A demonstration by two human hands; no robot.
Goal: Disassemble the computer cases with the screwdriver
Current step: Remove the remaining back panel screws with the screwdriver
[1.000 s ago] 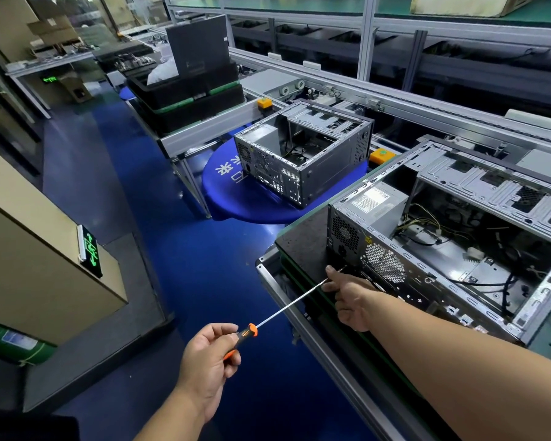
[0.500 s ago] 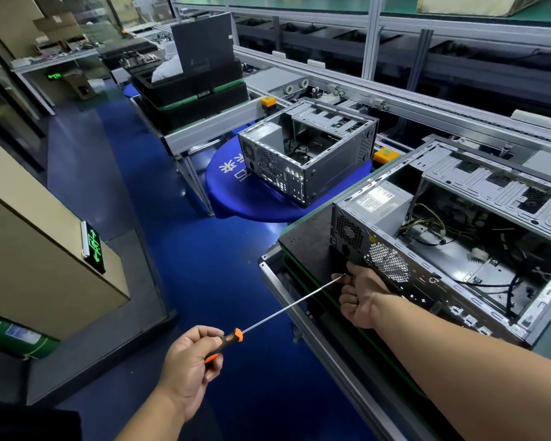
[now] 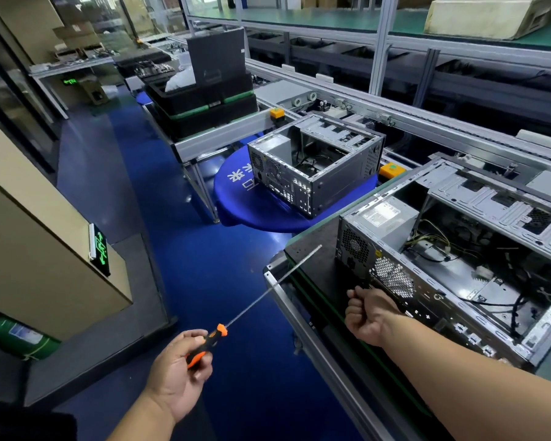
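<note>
The near computer case (image 3: 404,299) lies with its open side up on a black mat (image 3: 312,253), its rear panel facing me. My left hand (image 3: 175,374) grips the orange-and-black handle of a long screwdriver (image 3: 204,345). Its thin shaft points up and right, and the tip hangs over the mat's left part, apart from the case. My right hand (image 3: 368,315) is curled into a fist just below the rear fan grille; nothing shows in it. A second open case (image 3: 337,183) stands farther back on a round blue table (image 3: 252,208).
The workbench's metal front rail (image 3: 287,307) runs diagonally below my right hand. Stacked black trays (image 3: 204,103) sit on a bench at the back, beside a conveyor line (image 3: 427,122). A beige cabinet (image 3: 29,249) with a green sign stands left, across the blue floor.
My right hand has let go of the screwdriver shaft and closed into a fist by the rear panel. The screwdriver tip has swung left and away from the case.
</note>
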